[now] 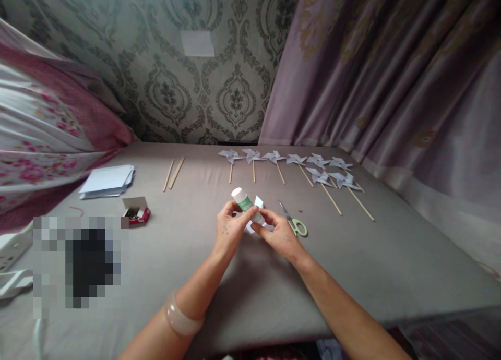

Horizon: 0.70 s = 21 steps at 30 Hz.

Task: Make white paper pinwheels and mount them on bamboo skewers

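One pale bangle rings the left forearm, close to the near edge of the surface. Beyond it, both hands are together near the middle of the surface. The left hand is curled around the glue, with its thumb laid along the barrel; the right hand has thumb and fingertips drawn in, pinching the lower end. The glue's long axis runs aslant: its white capped end points towards the far edge and somewhat left, and its other end towards the near right corner. It looks tilted, though how steeply I cannot tell. White paper shows behind and below it; whether the fingers also hold that is hidden.

Just right of the right hand lie the scissors, green handles nearer, blades aimed at the far edge and slightly left. A pixelated patch covers part of the left side. Past it, a small red box stands with its flap up and dark bits inside. Farther along the left edge is a paper stack, with loose sticks to its right. Eight pinwheels lie towards the far right corner, heads towards the far edge, stems towards the near one. Behind rises a patterned wall.
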Motion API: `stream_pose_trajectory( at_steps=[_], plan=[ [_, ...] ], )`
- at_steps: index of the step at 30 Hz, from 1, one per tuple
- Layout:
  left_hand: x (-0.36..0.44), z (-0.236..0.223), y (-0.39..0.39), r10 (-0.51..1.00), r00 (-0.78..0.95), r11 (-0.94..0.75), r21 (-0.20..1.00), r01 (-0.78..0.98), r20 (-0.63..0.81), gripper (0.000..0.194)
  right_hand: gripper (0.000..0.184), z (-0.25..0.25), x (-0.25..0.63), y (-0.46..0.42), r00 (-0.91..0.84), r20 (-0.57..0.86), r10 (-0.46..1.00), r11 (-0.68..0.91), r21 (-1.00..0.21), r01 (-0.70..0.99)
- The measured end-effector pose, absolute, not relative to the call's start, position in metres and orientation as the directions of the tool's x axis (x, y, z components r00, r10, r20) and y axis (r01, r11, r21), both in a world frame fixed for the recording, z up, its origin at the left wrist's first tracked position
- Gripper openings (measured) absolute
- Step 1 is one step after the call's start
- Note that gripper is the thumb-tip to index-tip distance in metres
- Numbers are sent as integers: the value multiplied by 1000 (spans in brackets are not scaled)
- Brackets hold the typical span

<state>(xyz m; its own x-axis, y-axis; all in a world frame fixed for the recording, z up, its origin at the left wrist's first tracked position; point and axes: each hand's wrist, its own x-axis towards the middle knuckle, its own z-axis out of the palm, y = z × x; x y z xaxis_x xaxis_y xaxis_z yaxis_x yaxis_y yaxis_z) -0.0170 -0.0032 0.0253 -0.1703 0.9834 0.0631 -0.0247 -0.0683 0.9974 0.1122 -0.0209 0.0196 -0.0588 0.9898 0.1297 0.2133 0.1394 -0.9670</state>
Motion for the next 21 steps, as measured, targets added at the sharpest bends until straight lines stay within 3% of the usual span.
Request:
stream_pose_trajectory(
  at_steps=[4,7,11,13,17,21],
  plan=[
    [-10,27,-8,997,-71,17,988,-151,-28,38,41,18,118,-29,32,45,998,43,-997,69],
    [-13,31,-6,998,13,69,988,-142,-68,41,43,26,132,-24,90,33,995,28,-998,55],
    [-27,27,6,991,15,131,990,-43,-130,42,46,49,158,-8,178,113,978,82,-981,173],
    [-37,22,13,995,-51,87,994,62,-84,35,44,62,168,-1,163,171,972,118,-949,292],
    [-51,13,22,988,-133,-31,947,319,77,23,30,83,169,7,1,327,945,243,-703,668],
    [-52,8,23,990,-105,-49,929,366,93,25,22,92,157,13,-233,312,921,349,-398,848]
  ],
)
